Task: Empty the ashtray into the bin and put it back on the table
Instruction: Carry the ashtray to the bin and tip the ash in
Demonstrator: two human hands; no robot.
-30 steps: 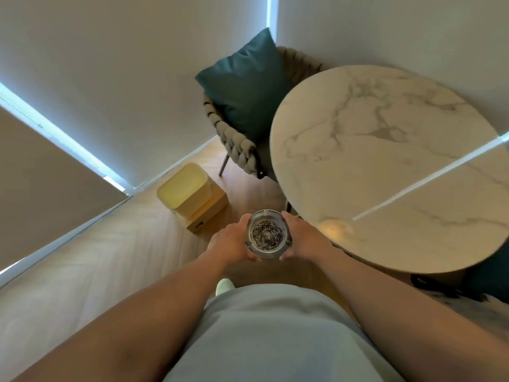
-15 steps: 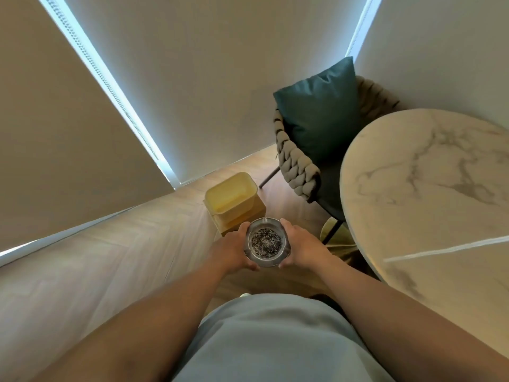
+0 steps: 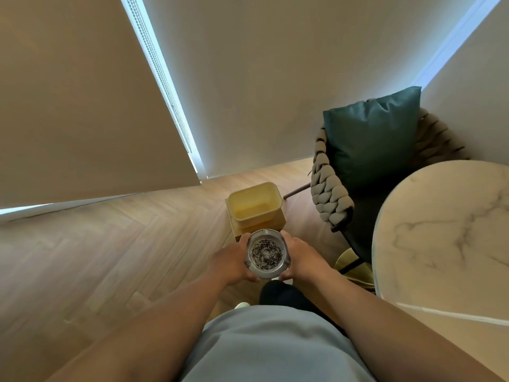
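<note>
Ashtray: we hold the ashtray (image 3: 266, 254) level in front of our body, above the floor (image 3: 115, 244), with dark ash covering its bottom.
Grip: our left hand (image 3: 230, 262) and right hand (image 3: 302, 256) press against opposite sides of the ashtray, fingers curled round its wall and thumbs at the near rim.
Bin: the bin (image 3: 256, 206) stands open on the floor just beyond the ashtray, a pale yellow liner in a wooden case; in this view the ashtray's far rim overlaps the case's near edge.
Table: the table (image 3: 446, 238) lies to our right, well apart from the ashtray.
Chair: a woven chair (image 3: 330, 194) with a teal cushion (image 3: 371, 139) stands between bin and table.
Change: half a second ago the bin sat further left and looked smaller; now it is straight ahead and closer, and the table has slid toward the right edge. The two-handed hold is unchanged.
Hidden: our fingertips under the ashtray are out of sight; the table is cut off at the right; we cannot see the bin's bottom clearly.
</note>
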